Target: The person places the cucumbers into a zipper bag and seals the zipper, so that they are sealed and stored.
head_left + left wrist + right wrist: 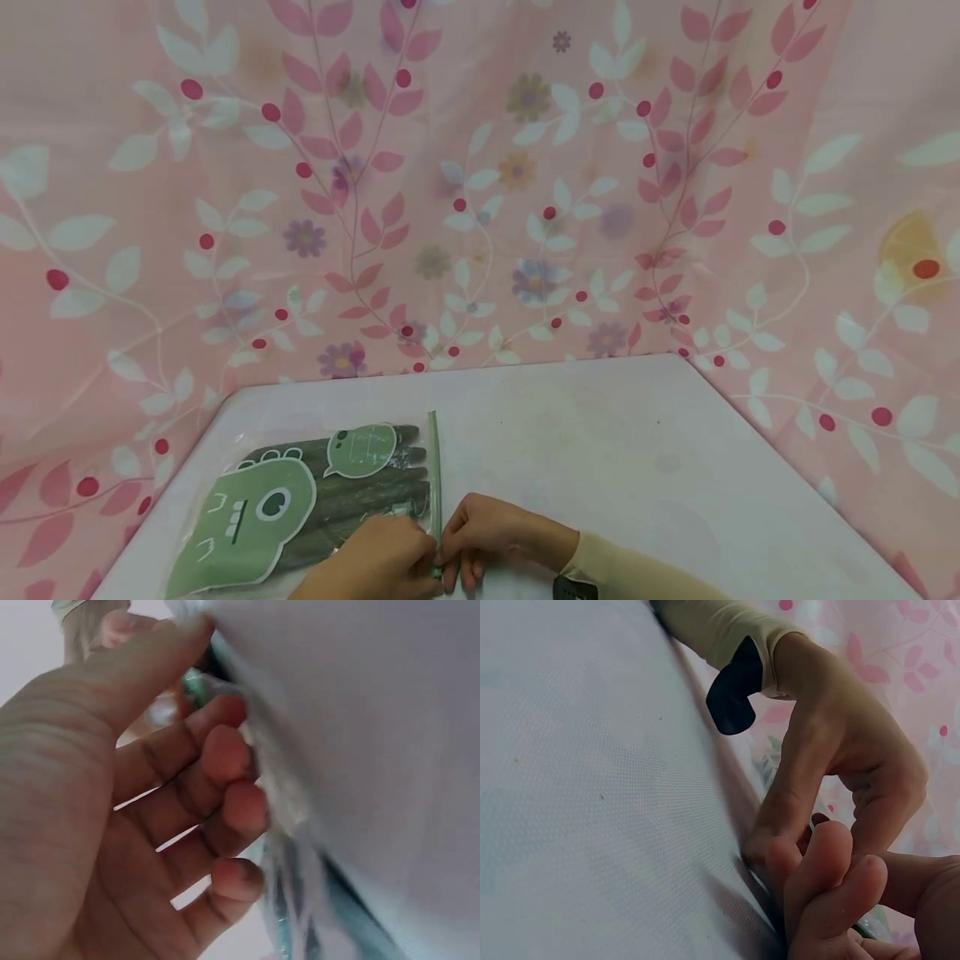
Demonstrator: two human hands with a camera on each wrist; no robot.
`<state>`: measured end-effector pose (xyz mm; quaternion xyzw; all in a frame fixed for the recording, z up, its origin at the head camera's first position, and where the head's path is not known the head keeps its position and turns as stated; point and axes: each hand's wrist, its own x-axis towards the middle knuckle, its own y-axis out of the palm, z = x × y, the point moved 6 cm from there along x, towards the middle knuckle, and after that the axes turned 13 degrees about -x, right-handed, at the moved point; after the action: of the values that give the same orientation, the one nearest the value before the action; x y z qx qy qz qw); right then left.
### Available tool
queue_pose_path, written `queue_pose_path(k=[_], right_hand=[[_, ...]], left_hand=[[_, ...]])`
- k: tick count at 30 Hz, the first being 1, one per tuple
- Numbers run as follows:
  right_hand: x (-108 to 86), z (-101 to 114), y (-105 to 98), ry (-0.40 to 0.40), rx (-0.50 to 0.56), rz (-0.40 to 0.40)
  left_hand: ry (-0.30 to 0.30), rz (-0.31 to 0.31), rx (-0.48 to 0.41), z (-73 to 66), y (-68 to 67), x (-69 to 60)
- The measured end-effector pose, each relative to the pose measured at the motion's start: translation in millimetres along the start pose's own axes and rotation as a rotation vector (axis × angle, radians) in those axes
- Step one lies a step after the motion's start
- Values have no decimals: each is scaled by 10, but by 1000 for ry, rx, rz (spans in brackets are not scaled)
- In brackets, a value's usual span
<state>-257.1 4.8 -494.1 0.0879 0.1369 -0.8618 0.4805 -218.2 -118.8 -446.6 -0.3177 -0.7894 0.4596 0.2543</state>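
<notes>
A clear zip bag [300,500] printed with a green cartoon monster lies flat on the left of the white table. Dark strips show through its plastic; what they are, I cannot tell. Its green zip strip [436,467] runs along the right edge. My left hand [375,554] pinches the bag's edge at the strip's near end, its thumb and index meeting there in the left wrist view while the other fingers curl loosely. Facing it, my right hand [491,533] pinches the same end with thumb and fingers. The fingertips hide the exact grip.
The white table [600,467] extends to the right of and behind the bag. A pink curtain [480,183] with leaves and flowers hangs around its back and sides. A dark band [575,587] sits on my right wrist over a beige sleeve [630,567].
</notes>
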Motion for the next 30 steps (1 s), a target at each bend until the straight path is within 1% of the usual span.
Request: queue_pose_path(k=[2,4,8,14,17,20,26,30], right_hand=[[10,-3,-6,4,-5,-10],[17,-5,-14,12,-9,-23],[23,-17,-25,17,-12,-50],[27,-39,-22,28,2,-78],[29,-27,-48,16,-4,-114],[39,-4,-84,-11,-18,-150],[94,6,-144,-54,-34,-178],[136,-1,-200,-60,-43,-213]], left_hand=[[50,-48,47,-14,6,15],[82,-74,85,-20,17,30],[148,-93,137,-39,34,44],[293,-125,180,-93,50,28],[345,-148,199,-111,55,25],[363,-155,205,-114,58,23],[366,-157,198,-114,57,16],[359,-156,203,-114,60,11]])
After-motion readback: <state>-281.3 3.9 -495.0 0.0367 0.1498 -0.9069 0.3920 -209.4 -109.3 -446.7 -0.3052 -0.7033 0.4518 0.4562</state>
